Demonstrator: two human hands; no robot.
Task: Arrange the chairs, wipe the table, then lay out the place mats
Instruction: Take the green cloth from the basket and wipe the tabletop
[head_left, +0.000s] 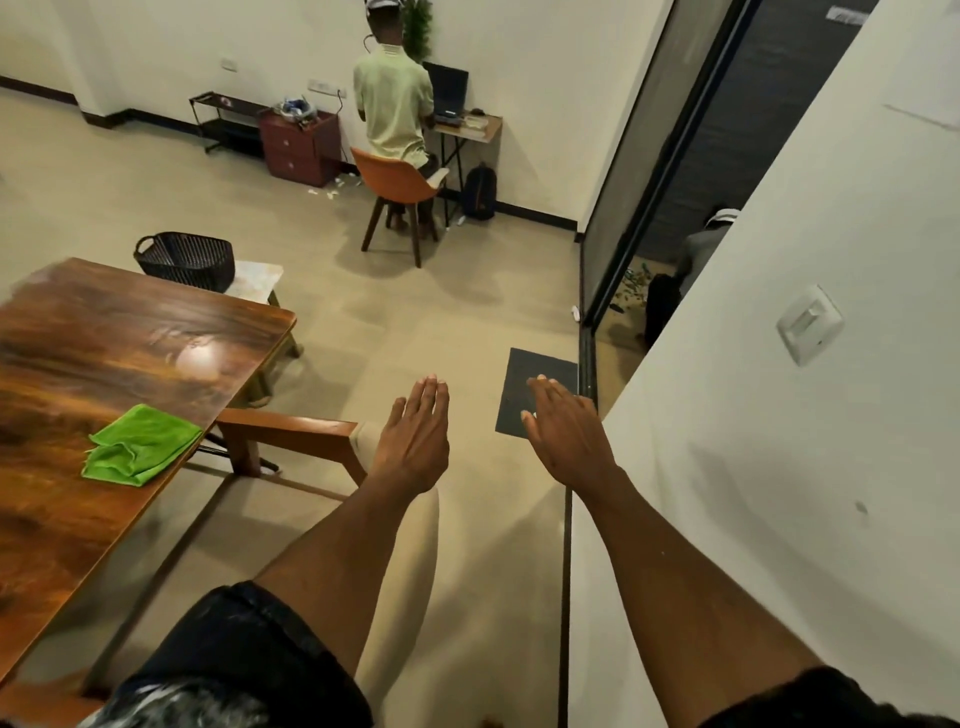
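Observation:
A dark wooden table (93, 332) fills the left side, with a crumpled green cloth (139, 444) lying near its right edge. Beside that edge stands a wooden chair (291, 431) with a cream back, partly hidden under my left arm. My left hand (415, 436) hovers over the chair's top with straight fingers and holds nothing. My right hand (566, 431) is stretched out to the right of it, fingers straight, above the floor and empty.
A black woven basket (184, 260) sits on a pale stool beyond the table. A person sits on an orange chair (402, 189) at a desk by the far wall. A white wall (779, 415) and a dark floor mat (519, 384) lie to the right.

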